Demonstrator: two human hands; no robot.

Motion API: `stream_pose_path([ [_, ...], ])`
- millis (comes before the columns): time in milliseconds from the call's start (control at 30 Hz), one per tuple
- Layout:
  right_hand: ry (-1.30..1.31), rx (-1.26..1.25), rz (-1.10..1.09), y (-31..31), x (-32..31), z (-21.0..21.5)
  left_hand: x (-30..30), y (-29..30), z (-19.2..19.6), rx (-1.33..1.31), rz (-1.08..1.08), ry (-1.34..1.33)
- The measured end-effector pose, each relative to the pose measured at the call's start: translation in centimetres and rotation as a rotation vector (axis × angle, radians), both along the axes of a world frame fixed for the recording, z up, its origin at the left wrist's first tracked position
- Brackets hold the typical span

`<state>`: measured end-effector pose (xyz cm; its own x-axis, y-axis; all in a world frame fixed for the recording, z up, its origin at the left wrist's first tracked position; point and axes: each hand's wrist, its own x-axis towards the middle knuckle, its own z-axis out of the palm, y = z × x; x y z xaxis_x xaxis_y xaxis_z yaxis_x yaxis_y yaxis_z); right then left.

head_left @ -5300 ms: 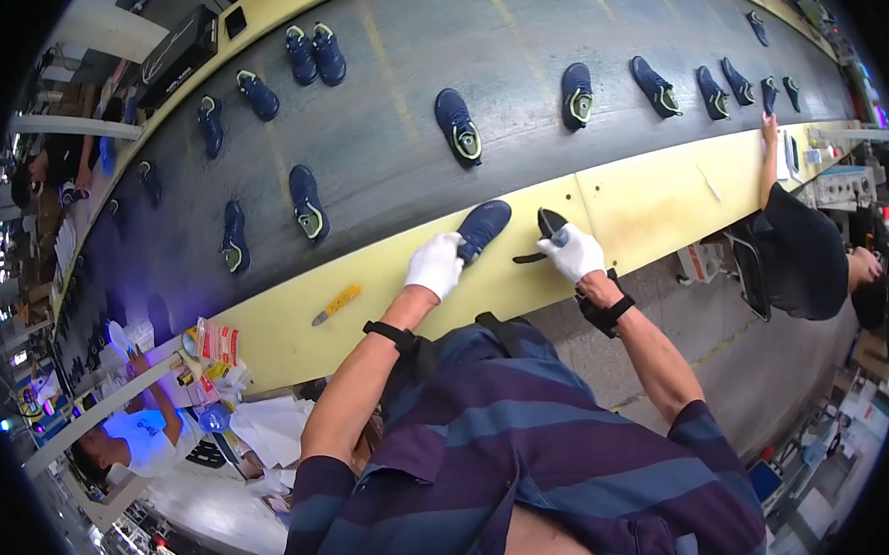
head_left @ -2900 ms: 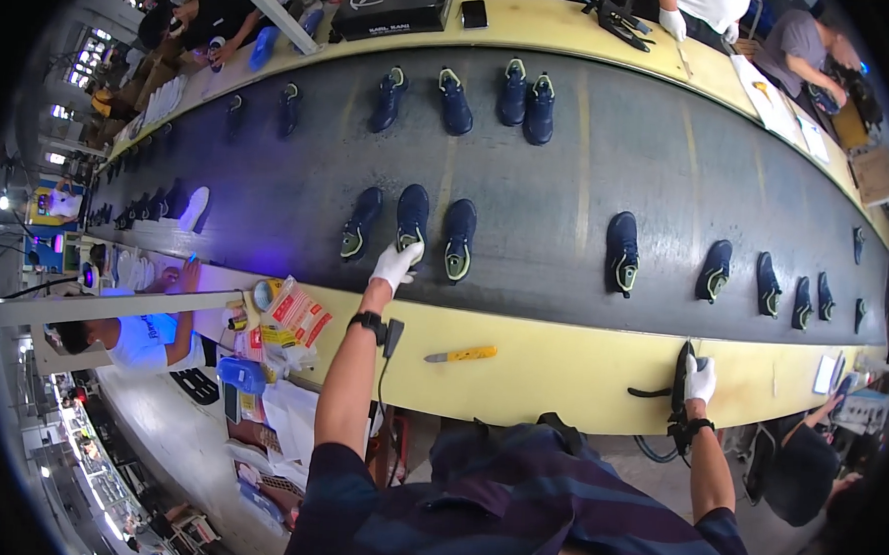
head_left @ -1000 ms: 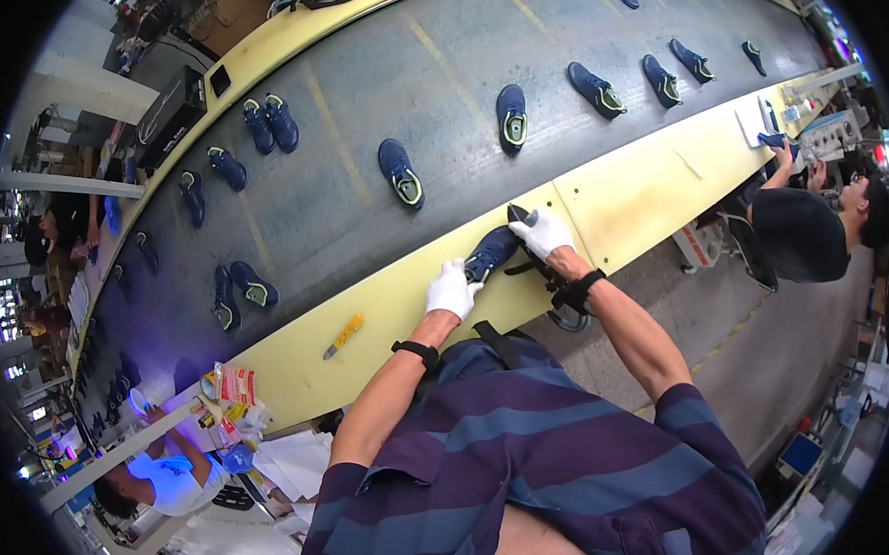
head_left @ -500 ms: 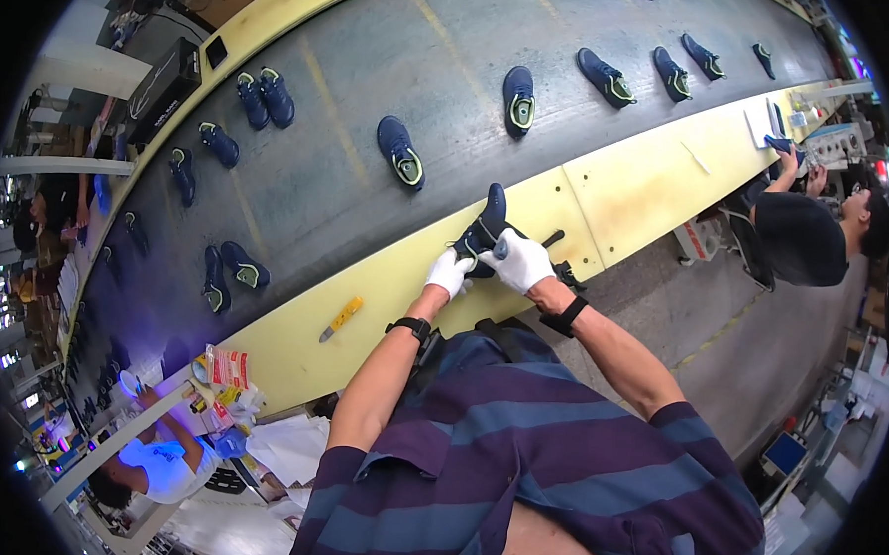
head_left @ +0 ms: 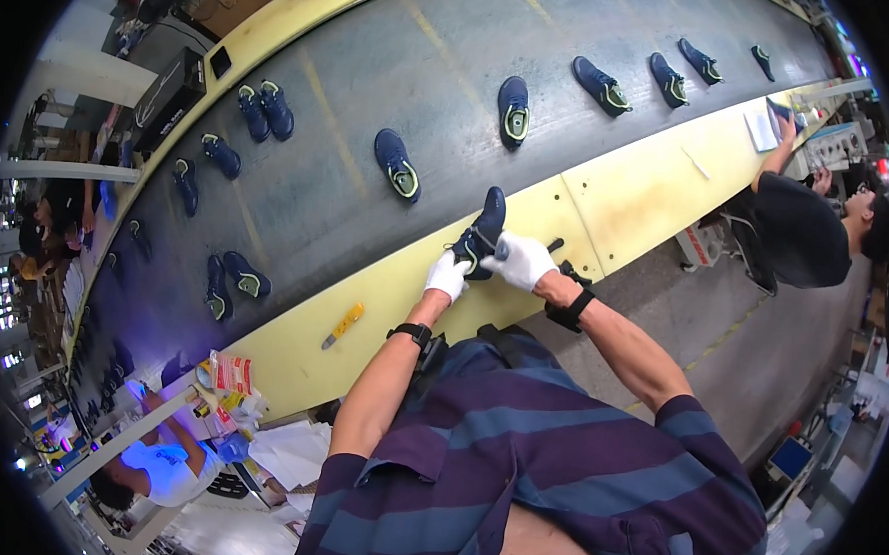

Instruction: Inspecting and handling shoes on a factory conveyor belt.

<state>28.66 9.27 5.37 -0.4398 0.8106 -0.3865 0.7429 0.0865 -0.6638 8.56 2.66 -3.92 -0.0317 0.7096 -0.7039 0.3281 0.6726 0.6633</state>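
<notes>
I see my left hand in a white glove closed on the heel end of a dark blue sports shoe with a light green sole edge. My right hand, also gloved, grips its side. The shoe is lifted above the pale yellow bench edge. A yellow-handled knife lies to the left. Farther, similar shoes lie on the dark grey conveyor belt.

A long dark grey conveyor belt carries scattered navy blue sneakers with lime-green soles. Alongside it runs a pale yellow worktop, where a small yellow-handled knife and white papers lie.
</notes>
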Motion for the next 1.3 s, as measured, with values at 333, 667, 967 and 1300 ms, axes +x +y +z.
stream_pose_path([
  [333, -0.223, -0.018, -0.117, 1.3, 8.4, 0.0, -0.9, 2.8, 5.4, 0.388, -0.309, 0.556],
  [667, -0.124, 0.156, -0.331, 2.9, 11.3, -1.8, 4.2, -0.1, 4.6, 0.662, -0.622, 0.902],
  [967, -0.106, 0.226, -0.374, 2.7, 12.1, -1.8, 4.5, -4.1, 6.4, 0.571, -0.641, 0.617],
  [1300, -0.085, 0.149, -0.052, -2.9, 1.5, 3.3, 1.8, -2.8, 4.8, 0.388, -0.319, 0.605],
])
